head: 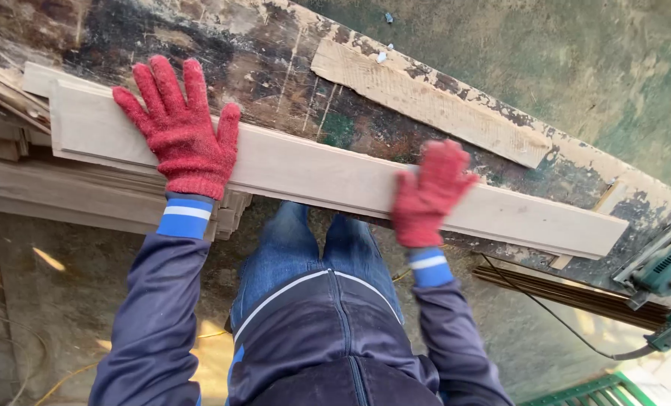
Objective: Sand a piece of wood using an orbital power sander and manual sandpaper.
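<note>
A worn, paint-stained surface (275, 60) carries a short pale offcut (433, 101) at the far right. A green power saw (662, 271) sits right; stacked boards (20, 180) lie left.

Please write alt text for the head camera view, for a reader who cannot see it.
Two hands in red knit gloves, left hand and right hand, rest on a long pale plank lying across a worn, paint-stained workbench. A green power saw sits at the right edge.
</note>
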